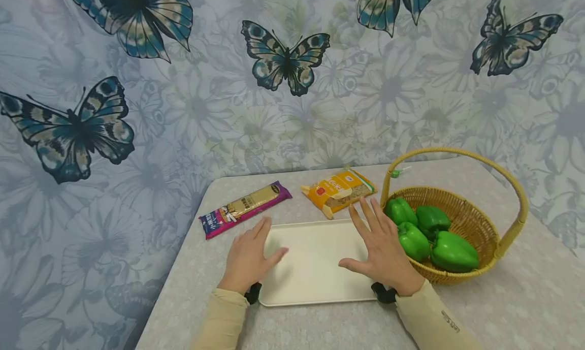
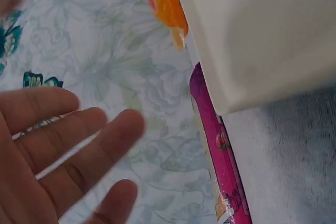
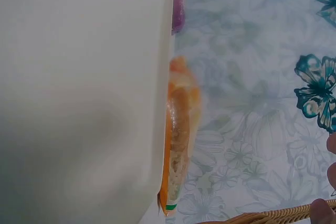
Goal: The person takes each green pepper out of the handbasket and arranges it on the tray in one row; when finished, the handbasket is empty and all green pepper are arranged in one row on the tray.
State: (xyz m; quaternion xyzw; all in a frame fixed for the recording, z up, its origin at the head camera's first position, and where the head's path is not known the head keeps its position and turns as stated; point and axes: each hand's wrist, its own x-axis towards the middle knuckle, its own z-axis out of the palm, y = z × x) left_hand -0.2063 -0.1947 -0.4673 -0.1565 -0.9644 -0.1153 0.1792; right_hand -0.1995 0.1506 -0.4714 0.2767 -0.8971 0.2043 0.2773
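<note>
One tray (image 1: pixel 315 274) lies flat on the table (image 1: pixel 525 294) at the lower centre of the head view. The left hand (image 1: pixel 249 256) is positioned at the tray's left edge, fingers extended and close together, thumb set wide; the left wrist view shows the fingers slightly parted and holding nothing. The right hand (image 1: pixel 381 248) is positioned over the tray's right part, fingers and thumb spread wide, with nothing held. Contact between either hand and the tray cannot be confirmed. The basket (image 1: pixel 473 230) stands at the right of the head view, its handle arched above it, and contains four green peppers (image 1: pixel 454 252). The right hand overlaps the basket's left rim in the head view; whether they touch cannot be told. Behind the tray, the purple packet (image 1: pixel 245 209) lies at an angle, left of centre, and the orange bag (image 1: pixel 340 190) lies right of centre, nearer the basket. A small green item (image 1: pixel 395 173) lies behind the basket's left side; its type cannot be determined. The step in hand is judged to be positioning at the tray, ahead of any grip. For a move on the tray, the next action would call for bringing both hands to opposite short sides and closing evenly on the rim. For a move on a pepper, the right hand would need to pass clear of the handle and narrow around one pepper without disturbing the others.
</note>
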